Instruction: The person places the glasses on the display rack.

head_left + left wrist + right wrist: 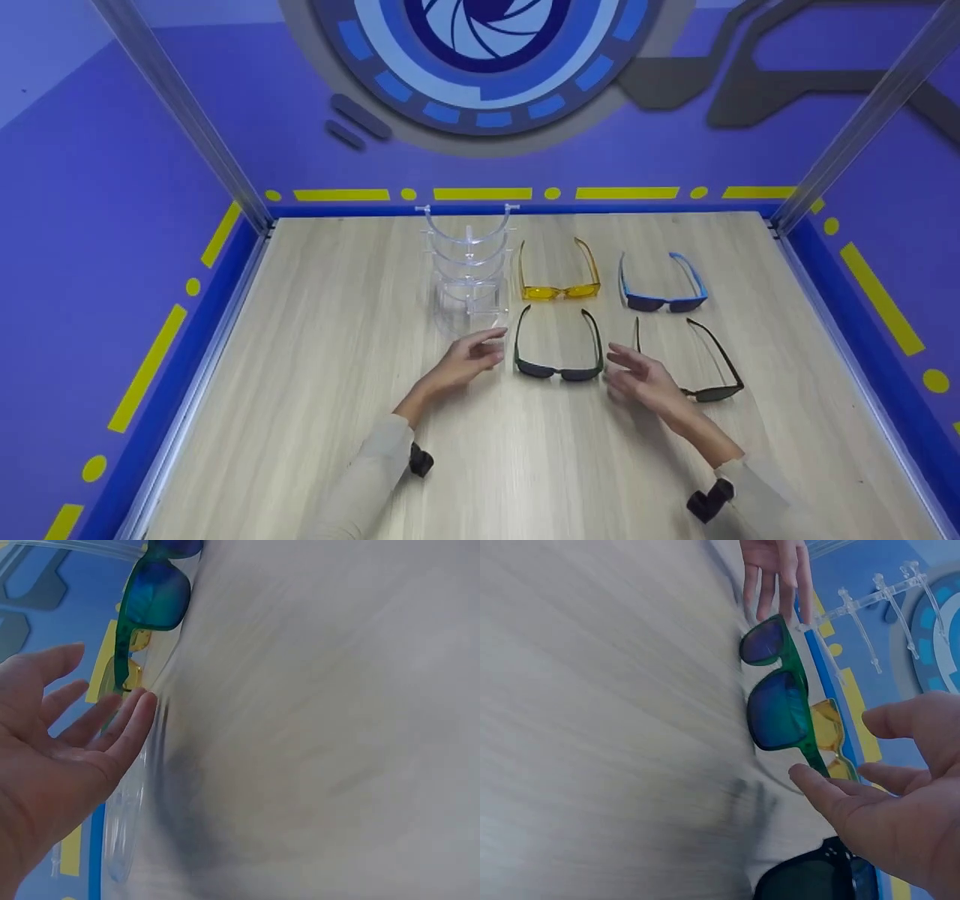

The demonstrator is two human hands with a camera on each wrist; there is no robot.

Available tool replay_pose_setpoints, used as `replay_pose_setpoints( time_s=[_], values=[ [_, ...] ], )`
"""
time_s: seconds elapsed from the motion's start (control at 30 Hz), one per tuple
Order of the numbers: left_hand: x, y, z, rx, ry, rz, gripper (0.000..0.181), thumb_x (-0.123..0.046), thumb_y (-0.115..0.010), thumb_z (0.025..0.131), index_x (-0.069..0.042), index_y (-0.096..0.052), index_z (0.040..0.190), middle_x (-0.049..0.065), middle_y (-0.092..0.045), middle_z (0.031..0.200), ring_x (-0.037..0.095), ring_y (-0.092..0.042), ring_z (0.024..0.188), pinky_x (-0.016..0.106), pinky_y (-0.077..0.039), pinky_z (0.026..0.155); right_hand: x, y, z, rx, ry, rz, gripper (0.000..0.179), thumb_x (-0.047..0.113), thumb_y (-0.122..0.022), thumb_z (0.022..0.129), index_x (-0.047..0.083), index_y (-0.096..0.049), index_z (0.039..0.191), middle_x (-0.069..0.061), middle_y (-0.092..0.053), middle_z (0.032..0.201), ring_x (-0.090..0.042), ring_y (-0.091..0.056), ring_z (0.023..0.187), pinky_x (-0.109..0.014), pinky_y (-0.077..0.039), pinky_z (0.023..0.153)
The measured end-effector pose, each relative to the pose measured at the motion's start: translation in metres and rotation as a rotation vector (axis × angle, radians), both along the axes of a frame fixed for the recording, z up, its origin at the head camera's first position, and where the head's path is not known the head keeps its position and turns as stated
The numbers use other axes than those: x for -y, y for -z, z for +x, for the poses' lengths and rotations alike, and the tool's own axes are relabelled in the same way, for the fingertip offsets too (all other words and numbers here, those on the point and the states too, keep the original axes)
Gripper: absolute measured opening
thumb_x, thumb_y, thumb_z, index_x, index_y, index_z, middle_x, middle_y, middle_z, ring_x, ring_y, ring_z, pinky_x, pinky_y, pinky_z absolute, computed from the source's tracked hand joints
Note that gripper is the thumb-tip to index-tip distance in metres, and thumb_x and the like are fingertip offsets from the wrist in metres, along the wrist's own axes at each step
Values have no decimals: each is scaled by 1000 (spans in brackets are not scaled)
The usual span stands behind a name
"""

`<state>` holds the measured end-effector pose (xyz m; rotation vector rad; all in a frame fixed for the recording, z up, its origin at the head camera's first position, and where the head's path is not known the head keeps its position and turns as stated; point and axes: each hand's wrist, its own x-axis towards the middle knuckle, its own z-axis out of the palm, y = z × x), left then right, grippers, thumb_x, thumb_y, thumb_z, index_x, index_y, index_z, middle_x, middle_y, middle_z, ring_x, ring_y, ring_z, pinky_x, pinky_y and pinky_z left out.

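Evidently your left hand (pixel 465 361) and right hand (pixel 646 381) flanked the green sunglasses (pixel 577 374), fingers relaxed and gripping nothing. A clear rack (pixel 470 280) stood just beyond your left hand, narrowing that side; your right hand partly hid the black sunglasses (pixel 716 393). Yellow glasses (pixel 541 292) and blue sunglasses (pixel 684 304) lay farther back, apart from the far edge, and the tabletop (pixel 337 322) stretched widely leftward.
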<state>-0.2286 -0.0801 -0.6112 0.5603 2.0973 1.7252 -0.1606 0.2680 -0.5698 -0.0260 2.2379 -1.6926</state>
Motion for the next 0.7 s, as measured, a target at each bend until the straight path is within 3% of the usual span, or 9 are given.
replay_pose_setpoints(
  time_s=[0.13,0.37,0.7],
  values=[
    [-9,5,-2,62,-5,50,53,-6,-59,103,4,-42,152,31,-46,151,43,-57,130,43,-58,102,5,6,-1,-16,1,22,62,13,-60,103,-6,-32,155,-32,-43,154,-44,-50,139,-31,-53,107],
    [-21,8,-5,237,-6,185,55,-3,-56,103,4,-37,154,28,-37,159,34,-58,130,45,-54,107,7,9,-1,-36,-1,38,63,9,-61,102,-6,-31,156,-33,-45,152,-45,-52,137,-31,-54,106],
    [-25,9,-8,307,-70,194,57,-4,-61,100,0,-41,154,25,-45,155,13,-67,108,41,-57,102,12,15,-3,-15,37,17,60,6,-61,100,-6,-36,154,-32,-48,151,-44,-51,139,-27,-53,105]
  ],
)
